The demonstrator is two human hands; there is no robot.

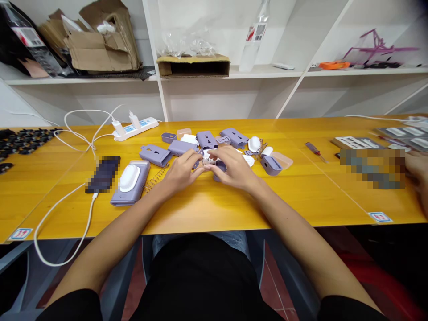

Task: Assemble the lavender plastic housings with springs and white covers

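Note:
In the middle of the table, my left hand [183,172] and my right hand [236,168] meet with fingertips closed round a small metal coil spring [208,161]. A white part sits against the spring, partly hidden by my fingers. Under my right hand a purple plastic piece [220,171] shows in part. Purple housings [155,154] with slots lie behind and beside my hands, among white rounded caps [254,144]. A longer coil spring [156,178] rests left of my left wrist. Farther left is a purple case with a white oval cap [130,178] on it.
A phone [103,174] on a white cable lies at left, before a power strip [136,128]. A screwdriver [316,151] lies at right. Another person's hand [417,171] is at the far right edge. Shelves behind hold a cardboard box [100,44] and a bottle [254,38].

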